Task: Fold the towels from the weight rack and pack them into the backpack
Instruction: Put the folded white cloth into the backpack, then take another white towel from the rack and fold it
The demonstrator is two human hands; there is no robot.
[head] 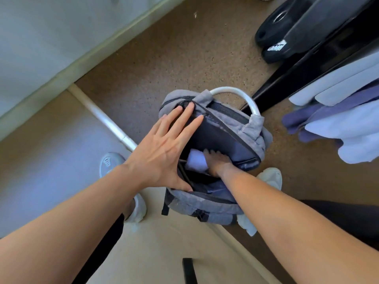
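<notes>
A grey backpack [253,128] with a white handle stands unzipped on the brown floor between my feet. My left hand [164,148] lies flat with straight fingers against the left edge of its opening, holding it apart. My right hand [217,161] reaches down inside the dark main compartment and presses on a folded pale towel [194,160] lying there; its fingertips are partly hidden by the bag. More white and blue towels [336,117] hang over the black weight rack [307,64] at the right.
Black weight plates [281,21] lean on the rack at the upper right. A white bar [106,119] runs along the floor at the left beside pale mats. My white shoes [110,162] flank the backpack.
</notes>
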